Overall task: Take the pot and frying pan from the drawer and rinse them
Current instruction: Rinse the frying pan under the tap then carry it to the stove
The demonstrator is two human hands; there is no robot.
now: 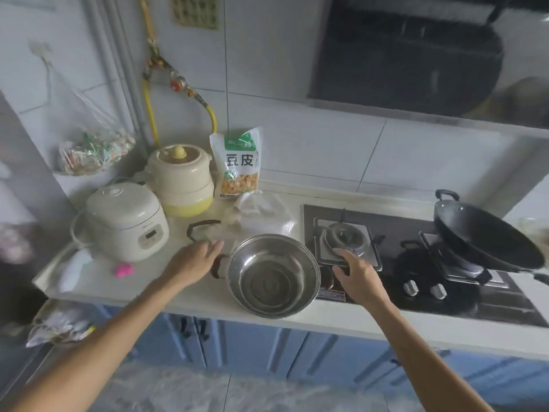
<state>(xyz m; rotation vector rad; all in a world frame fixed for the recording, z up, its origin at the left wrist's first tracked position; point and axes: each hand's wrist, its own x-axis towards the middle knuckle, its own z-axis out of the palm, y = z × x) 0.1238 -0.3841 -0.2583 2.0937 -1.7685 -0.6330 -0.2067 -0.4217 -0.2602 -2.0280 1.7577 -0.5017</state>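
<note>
A shiny steel pot (273,275) with dark side handles stands on the white counter near its front edge, just left of the hob. My left hand (194,261) hovers by its left handle, fingers spread, holding nothing. My right hand (356,276) is beside its right handle, over the hob's front left corner, fingers apart and empty. A black frying pan (481,236) sits tilted on the right burner of the hob. The pot's right handle is mostly hidden behind my right hand.
A white rice cooker (126,223), a cream and yellow stew pot (182,179), a snack bag (239,163) and a crumpled plastic bag (261,215) crowd the counter's back left. A black range hood (407,55) hangs above. Blue cabinet doors (252,343) lie below the counter.
</note>
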